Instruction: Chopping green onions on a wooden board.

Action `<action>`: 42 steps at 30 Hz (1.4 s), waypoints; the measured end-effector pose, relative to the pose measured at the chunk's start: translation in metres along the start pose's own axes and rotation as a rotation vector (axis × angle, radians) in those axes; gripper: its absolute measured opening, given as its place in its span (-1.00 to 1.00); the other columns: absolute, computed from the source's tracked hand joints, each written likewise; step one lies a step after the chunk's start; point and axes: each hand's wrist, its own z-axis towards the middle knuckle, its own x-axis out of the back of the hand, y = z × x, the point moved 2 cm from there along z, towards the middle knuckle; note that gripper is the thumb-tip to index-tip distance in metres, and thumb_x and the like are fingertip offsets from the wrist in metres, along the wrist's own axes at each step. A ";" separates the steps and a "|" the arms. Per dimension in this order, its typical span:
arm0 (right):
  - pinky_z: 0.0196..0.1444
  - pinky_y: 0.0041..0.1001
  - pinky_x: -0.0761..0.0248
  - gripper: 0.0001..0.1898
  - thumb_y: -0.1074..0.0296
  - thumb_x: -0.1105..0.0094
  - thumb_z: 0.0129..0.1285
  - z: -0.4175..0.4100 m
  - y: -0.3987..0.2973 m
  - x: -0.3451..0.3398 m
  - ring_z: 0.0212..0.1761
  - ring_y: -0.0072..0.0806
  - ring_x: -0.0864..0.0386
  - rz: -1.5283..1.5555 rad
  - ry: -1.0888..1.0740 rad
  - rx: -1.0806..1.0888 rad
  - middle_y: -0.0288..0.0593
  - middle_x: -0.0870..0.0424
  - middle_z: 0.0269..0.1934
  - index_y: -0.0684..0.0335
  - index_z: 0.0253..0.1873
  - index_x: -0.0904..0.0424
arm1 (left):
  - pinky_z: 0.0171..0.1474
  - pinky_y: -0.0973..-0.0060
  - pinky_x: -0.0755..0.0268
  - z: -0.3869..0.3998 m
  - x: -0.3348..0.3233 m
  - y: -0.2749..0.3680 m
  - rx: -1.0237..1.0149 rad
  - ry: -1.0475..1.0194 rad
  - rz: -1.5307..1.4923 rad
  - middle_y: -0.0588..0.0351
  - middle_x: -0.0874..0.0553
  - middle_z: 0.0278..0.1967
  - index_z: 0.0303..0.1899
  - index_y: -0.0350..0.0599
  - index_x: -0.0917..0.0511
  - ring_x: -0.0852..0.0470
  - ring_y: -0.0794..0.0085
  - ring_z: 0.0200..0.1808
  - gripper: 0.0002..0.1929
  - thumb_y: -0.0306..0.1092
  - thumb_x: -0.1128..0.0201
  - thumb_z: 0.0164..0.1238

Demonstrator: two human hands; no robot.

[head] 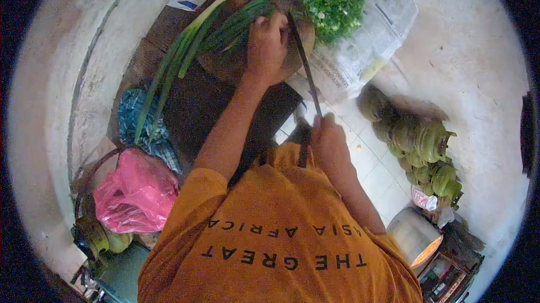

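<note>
Fingers curled, my left hand [266,45] presses green onion leaves [238,26] onto a round wooden chopping board [223,66]. My right hand [331,136] grips the handle of a long narrow knife [306,60]; its blade points away from me and its tip lies just right of my left fingers. A long green onion with a pale stalk [202,16] hangs over the board's left side. Chopped green onion [333,3] is heaped beyond and right of the board, on printed sheets [375,41].
A pink plastic bag [135,195] and a blue patterned cloth [135,113] lie at the left. Several green gas cylinders [430,142] line the right wall. A large metal pot [411,231] stands lower right, beside a crate [447,277]. White floor tiles [367,168] show between.
</note>
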 end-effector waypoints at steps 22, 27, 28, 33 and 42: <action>-0.34 0.02 -0.30 -0.74 0.24 0.02 0.41 -0.006 0.022 0.055 -0.38 0.27 -0.49 -0.043 0.075 0.178 0.27 -0.52 -0.51 0.36 -0.22 -0.37 | 0.01 0.36 -0.53 0.005 0.023 -0.011 0.139 0.045 -0.328 0.03 -0.74 -0.12 -0.10 -0.19 -0.62 -0.73 0.15 -0.13 -0.84 -0.46 -0.14 0.36; -0.36 0.03 -0.43 -0.69 0.16 -0.02 0.39 0.000 0.036 0.056 -0.44 0.21 -0.57 -0.095 -0.064 0.201 0.30 -0.58 -0.53 0.37 -0.20 -0.37 | -0.10 0.32 -0.54 0.007 0.060 -0.004 0.100 0.106 -0.202 -0.03 -0.74 -0.18 -0.13 -0.21 -0.60 -0.72 0.13 -0.15 -0.86 -0.50 -0.13 0.34; -0.37 0.03 -0.45 -0.68 0.14 0.00 0.39 0.010 0.038 0.059 -0.45 0.21 -0.58 -0.155 -0.014 0.217 0.28 -0.58 -0.53 0.36 -0.19 -0.38 | -0.08 0.31 -0.53 0.006 0.066 -0.005 0.076 0.102 -0.129 0.01 -0.74 -0.19 -0.12 -0.21 -0.60 -0.72 0.15 -0.15 -0.86 -0.47 -0.14 0.36; -0.37 0.03 -0.45 -0.68 0.16 -0.01 0.40 0.076 0.049 0.088 -0.44 0.23 -0.57 -0.202 0.214 0.260 0.29 -0.58 -0.53 0.39 -0.19 -0.45 | -0.01 0.32 -0.50 -0.011 0.083 -0.012 0.127 0.032 -0.111 0.05 -0.73 -0.19 -0.14 -0.17 -0.63 -0.67 0.13 -0.11 -0.86 -0.45 -0.16 0.34; -0.39 -0.03 -0.39 -0.69 0.20 -0.09 0.37 0.056 0.042 0.118 -0.47 0.22 -0.53 -0.055 -0.014 0.316 0.25 -0.55 -0.54 0.39 -0.32 -0.45 | 0.16 0.29 -0.39 -0.011 0.093 -0.012 0.114 -0.051 0.066 0.09 -0.69 -0.07 -0.11 -0.09 -0.65 -0.55 0.16 0.04 -0.80 -0.41 -0.27 0.22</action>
